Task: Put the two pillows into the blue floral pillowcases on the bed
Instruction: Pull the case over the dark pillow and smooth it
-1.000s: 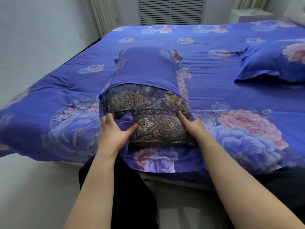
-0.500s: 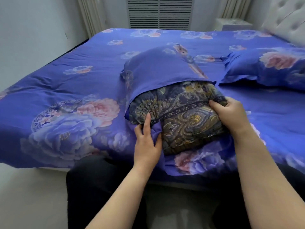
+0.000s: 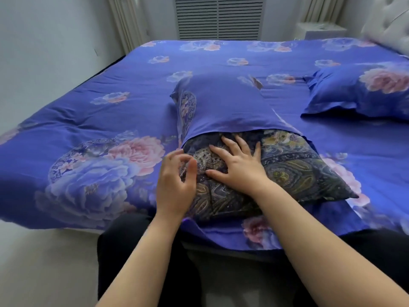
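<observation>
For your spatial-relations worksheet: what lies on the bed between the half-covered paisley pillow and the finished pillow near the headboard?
In the head view, only bare blue floral bedspread separates the paisley pillow from the finished pillow; nothing else lies there.

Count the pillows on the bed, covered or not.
2. A dark paisley-patterned pillow lies at the bed's near edge, half inside a blue floral pillowcase. A second blue floral-cased pillow lies at far right. None seem hidden.
</observation>
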